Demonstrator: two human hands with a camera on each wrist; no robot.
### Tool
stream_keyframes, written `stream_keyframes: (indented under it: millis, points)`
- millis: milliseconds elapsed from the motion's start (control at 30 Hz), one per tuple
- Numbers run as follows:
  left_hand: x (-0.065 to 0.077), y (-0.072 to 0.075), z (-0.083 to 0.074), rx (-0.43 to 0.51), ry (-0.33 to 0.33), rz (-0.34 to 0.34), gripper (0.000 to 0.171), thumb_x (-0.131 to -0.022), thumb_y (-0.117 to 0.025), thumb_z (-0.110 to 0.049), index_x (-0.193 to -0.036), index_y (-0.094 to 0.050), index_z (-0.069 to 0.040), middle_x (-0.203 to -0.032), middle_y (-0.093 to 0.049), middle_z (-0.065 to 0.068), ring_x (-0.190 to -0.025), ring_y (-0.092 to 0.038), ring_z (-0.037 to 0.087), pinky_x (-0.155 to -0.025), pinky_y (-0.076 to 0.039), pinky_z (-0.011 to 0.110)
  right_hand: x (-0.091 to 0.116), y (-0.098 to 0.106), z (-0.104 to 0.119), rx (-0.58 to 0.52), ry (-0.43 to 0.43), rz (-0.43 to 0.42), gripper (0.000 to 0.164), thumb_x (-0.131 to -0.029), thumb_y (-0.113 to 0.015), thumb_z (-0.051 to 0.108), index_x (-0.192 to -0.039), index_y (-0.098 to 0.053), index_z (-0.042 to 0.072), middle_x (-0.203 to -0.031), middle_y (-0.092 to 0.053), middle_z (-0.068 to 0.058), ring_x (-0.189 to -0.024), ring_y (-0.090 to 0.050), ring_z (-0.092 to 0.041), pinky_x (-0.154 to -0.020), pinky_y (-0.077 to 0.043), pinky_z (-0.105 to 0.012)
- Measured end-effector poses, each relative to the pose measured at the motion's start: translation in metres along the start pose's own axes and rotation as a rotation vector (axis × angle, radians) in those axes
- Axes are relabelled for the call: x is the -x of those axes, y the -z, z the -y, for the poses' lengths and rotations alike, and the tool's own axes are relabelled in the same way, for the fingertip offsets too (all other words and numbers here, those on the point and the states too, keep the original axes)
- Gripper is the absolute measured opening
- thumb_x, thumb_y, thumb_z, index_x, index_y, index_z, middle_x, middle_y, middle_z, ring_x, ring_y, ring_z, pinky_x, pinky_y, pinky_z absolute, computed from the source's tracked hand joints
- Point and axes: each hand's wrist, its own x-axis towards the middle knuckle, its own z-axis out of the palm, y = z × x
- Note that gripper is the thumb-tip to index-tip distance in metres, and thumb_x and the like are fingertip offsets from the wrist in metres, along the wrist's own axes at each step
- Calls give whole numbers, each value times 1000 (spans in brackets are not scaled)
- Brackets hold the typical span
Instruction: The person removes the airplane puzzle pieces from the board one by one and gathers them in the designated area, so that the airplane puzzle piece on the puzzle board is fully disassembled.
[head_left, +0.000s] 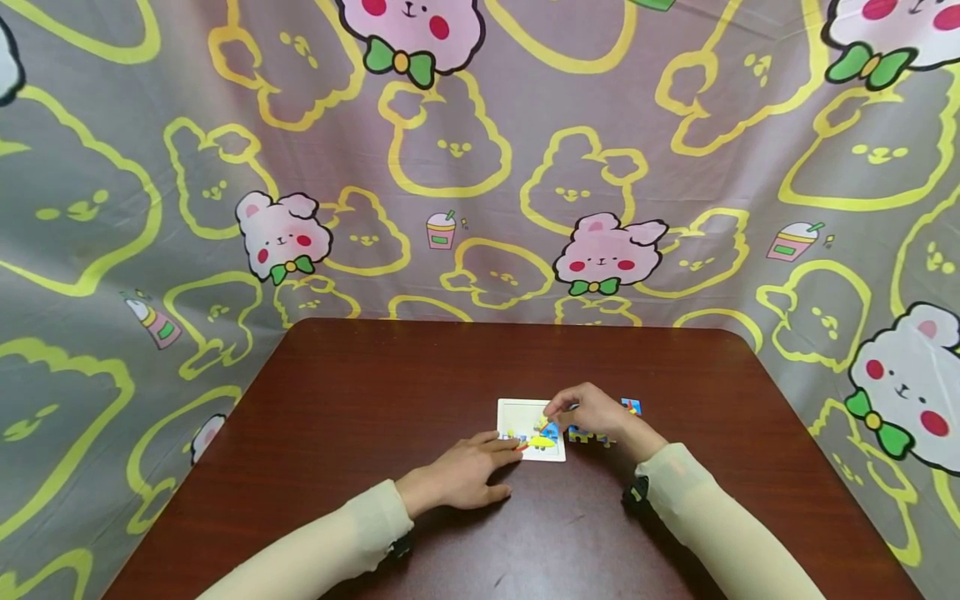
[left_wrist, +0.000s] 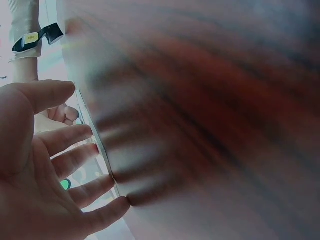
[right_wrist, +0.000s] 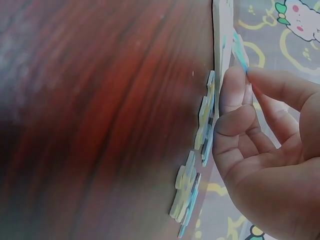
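A white-framed jigsaw puzzle board (head_left: 517, 411) lies on the table, with colourful pieces fitted along its near part and its far part bare. My left hand (head_left: 468, 471) lies with fingers extended, fingertips on the board's near left corner. In the left wrist view its fingertips (left_wrist: 120, 202) rest along the board's edge. My right hand (head_left: 592, 414) is over the board's right side. Between thumb and index finger it pinches a puzzle piece (right_wrist: 240, 52), held tilted close above the board. Loose puzzle pieces (head_left: 579, 435) lie just right of the board, partly under the right hand.
Another blue and red puzzle piece (head_left: 632, 406) lies beyond the right wrist. The dark brown table (head_left: 397, 375) reaches back to a patterned cloth curtain (head_left: 480, 167) that hangs around it. A dark wrist strap (head_left: 636, 492) is on the right arm.
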Motion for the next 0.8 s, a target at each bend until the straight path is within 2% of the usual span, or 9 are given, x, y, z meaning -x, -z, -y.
stream_keyframes:
  millis: [200,400,567,800]
  points:
    - [0,0,0,7,-1,4,56,-94,-63,-38,-146,-53,-19,-155,-47,-2,-145,-41,30,-106,-46,55,1,3,-1,22,-1,-3,11,-91,-70,9,-99,-76,6,-94,-75,-10,-72,-69,-17,-60,-52,-30]
    - [-1,0,3,29,0,0,56,-95,-63,-37,-148,-51,-21,-156,-45,-2,-145,-41,28,-106,-45,56,4,4,1,24,-3,-6,11,-91,-69,8,-99,-76,5,-86,-75,-10,-71,-68,-17,-53,-47,-29]
    - [-3,1,7,37,-1,-22,56,-94,-64,-35,-147,-52,-22,-155,-47,0,-143,-43,27,-103,-47,60,5,6,-1,19,-1,-8,12,-91,-68,8,-100,-76,4,-86,-75,-10,-70,-67,-16,-53,-46,-28]
    - [-6,2,15,39,21,-41,52,-94,-65,-34,-143,-56,-18,-153,-49,3,-142,-44,30,-104,-46,56,7,10,-5,-9,12,-13,12,-90,-68,6,-99,-76,3,-82,-74,-10,-69,-67,-15,-52,-44,-25]
